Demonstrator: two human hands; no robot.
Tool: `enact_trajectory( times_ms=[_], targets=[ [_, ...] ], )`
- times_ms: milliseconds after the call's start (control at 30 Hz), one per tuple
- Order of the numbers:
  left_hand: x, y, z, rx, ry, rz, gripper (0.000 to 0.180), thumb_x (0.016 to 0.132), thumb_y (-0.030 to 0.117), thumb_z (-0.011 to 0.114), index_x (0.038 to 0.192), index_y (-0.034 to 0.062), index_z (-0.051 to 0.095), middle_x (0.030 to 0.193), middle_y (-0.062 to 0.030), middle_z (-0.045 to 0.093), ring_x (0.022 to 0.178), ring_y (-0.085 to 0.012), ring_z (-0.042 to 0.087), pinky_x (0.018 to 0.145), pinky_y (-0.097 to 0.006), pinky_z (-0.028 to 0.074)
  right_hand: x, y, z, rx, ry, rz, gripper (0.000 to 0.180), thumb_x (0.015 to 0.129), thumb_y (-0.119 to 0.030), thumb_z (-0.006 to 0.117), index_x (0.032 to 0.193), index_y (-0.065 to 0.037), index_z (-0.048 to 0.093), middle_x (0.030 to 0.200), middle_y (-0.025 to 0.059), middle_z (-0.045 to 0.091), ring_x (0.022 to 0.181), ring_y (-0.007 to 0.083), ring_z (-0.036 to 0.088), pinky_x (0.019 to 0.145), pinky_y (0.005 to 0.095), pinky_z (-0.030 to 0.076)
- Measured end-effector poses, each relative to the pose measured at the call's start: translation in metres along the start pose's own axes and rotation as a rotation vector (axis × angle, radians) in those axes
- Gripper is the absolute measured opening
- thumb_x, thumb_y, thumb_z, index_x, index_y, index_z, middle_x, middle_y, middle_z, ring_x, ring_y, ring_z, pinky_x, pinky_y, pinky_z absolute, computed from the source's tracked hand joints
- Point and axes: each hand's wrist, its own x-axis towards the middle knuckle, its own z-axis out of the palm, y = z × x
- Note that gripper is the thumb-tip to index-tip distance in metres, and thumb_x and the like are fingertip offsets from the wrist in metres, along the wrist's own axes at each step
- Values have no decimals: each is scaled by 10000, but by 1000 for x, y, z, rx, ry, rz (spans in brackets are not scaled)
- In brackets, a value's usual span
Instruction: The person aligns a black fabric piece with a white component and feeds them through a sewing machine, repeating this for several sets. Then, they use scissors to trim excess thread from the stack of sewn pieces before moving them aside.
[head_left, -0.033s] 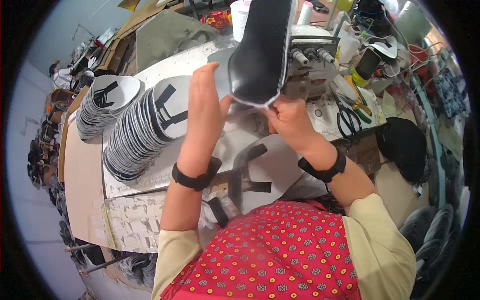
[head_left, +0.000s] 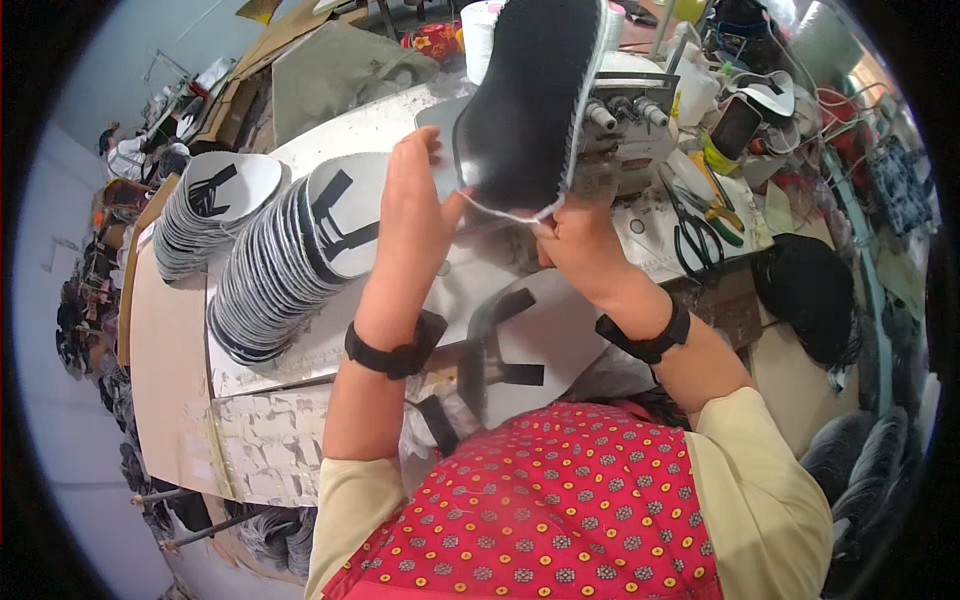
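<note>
A black sole-shaped piece (head_left: 520, 120) with a white stitched edge is held up over the sewing table, its rounded end toward me. My right hand (head_left: 582, 240) is closed on its lower right edge, pinching it between thumb and fingers. On the other side, my left hand (head_left: 410, 195) has its fingers stretched upward and its thumb at the piece's lower left edge. Below my hands lies a pale sole-shaped piece (head_left: 565, 335) with black straps on it. To the left stand two stacks of similar pieces, a nearer one (head_left: 275, 275) and a farther one (head_left: 190, 235).
A sewing machine (head_left: 625, 140) stands behind my right hand. Black scissors (head_left: 697, 240) and yellow-handled pliers (head_left: 722, 212) lie to its right. A white thread cone (head_left: 480, 40) stands at the back. Black material (head_left: 808, 295) hangs at the table's right edge.
The held piece has turned a little, its upper part shifting right and showing more of its black face. My left fingertips have curled slightly; my right hand keeps its pinch.
</note>
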Motion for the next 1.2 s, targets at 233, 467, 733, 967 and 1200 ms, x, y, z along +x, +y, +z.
enact_trajectory(
  times_ms=[233,467,733,967,1200],
  targets=[
    [5,13,9,-1214,-454,-847,204,865,6,621,1069,7,631,874,8,580,753,-96,542,661,-248,454,-17,8,-25,424,-53,366,221,821,52,651,1027,-9,701,711,121,666,531,157,632,482,307,480],
    [-44,-57,35,-1729,69,-742,171,985,134,491,944,61,639,923,-69,670,919,-149,616,832,-317,507,-42,4,-31,172,-279,-18,252,790,80,643,1020,-15,680,1038,130,730,867,248,731,694,292,585],
    [-19,-60,44,-1426,81,-840,226,1035,241,534,993,47,642,972,-11,662,852,-89,577,799,-243,460,-25,22,4,12,40,-207,113,868,-25,689,963,-22,627,1020,123,726,861,295,720,714,340,584],
    [-29,-57,-2,-1043,-26,-1208,267,935,343,681,827,101,650,682,18,603,480,-54,463,413,-225,280,-13,29,10,-81,110,-168,218,839,-30,706,1042,-44,628,1103,116,705,910,314,699,736,355,580],
    [-60,16,-46,-1228,-816,-972,519,1051,390,401,1054,-48,679,797,-146,700,635,-182,598,676,-311,488,-20,25,8,6,201,26,360,807,-18,741,1135,-54,596,1105,116,678,817,268,687,693,323,552]
  ],
)
